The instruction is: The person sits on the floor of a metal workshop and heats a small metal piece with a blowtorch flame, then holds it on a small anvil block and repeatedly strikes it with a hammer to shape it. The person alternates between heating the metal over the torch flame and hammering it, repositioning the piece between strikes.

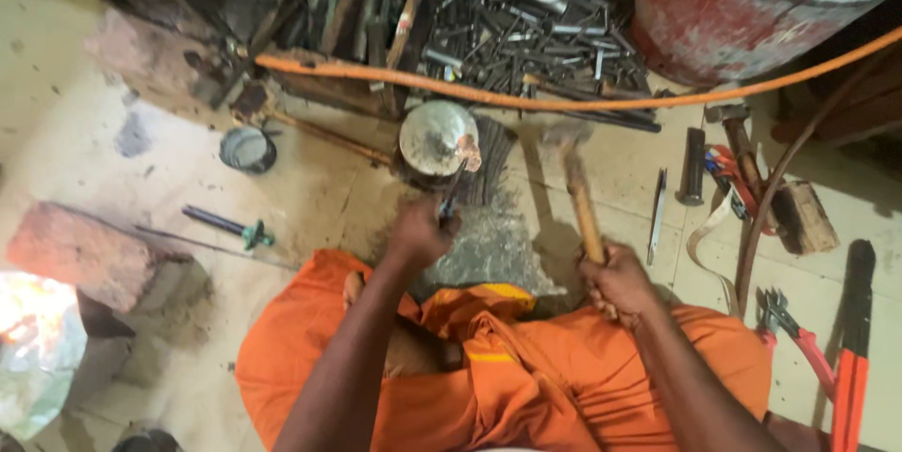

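The right hand (615, 275) is clamped low on the wooden handle of a hammer (575, 184), head-heavy and stiff, over the floor; the left hand (418, 234) grips tongs (449, 203) pinching a small glowing piece on the round anvil (434, 137)

A wooden-handled hammer (577, 184) is held upright by its handle's lower end, its blurred steel head raised near a round, worn anvil (438, 137), on whose face rests the tip of a thin dark rod (451, 194).
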Demonstrator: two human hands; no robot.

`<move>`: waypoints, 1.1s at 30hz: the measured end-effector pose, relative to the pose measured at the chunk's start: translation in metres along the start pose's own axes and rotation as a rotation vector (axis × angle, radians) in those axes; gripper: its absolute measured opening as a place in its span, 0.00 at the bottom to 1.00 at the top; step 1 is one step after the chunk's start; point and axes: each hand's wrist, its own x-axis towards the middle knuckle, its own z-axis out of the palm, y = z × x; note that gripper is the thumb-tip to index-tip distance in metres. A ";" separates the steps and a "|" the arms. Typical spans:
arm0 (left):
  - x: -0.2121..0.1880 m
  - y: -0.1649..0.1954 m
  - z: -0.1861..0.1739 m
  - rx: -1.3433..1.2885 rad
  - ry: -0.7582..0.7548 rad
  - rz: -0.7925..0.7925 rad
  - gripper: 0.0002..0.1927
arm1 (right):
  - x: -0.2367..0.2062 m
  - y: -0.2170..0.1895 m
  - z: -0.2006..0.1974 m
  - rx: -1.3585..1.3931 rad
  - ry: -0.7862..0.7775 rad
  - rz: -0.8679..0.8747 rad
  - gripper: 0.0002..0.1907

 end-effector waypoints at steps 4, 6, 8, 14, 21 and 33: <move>-0.015 0.073 -0.018 -0.737 -0.186 -0.225 0.06 | 0.032 0.020 -0.009 0.038 -0.141 0.104 0.03; -0.027 0.102 -0.029 -0.864 -0.206 -0.148 0.05 | 0.045 0.022 -0.006 -0.014 -0.177 0.093 0.04; -0.036 0.123 -0.038 -0.868 -0.216 -0.006 0.04 | 0.052 0.021 -0.001 -0.076 -0.217 0.083 0.04; -0.059 0.158 -0.060 -0.669 -0.190 0.076 0.04 | 0.052 0.023 0.004 -0.205 -0.235 0.074 0.06; -0.091 0.181 -0.086 -0.575 -0.111 0.165 0.04 | 0.064 0.032 -0.001 -0.848 0.063 -0.204 0.24; -0.139 0.124 -0.124 -0.006 0.369 -0.059 0.23 | 0.060 0.041 -0.003 -0.860 0.231 -0.246 0.27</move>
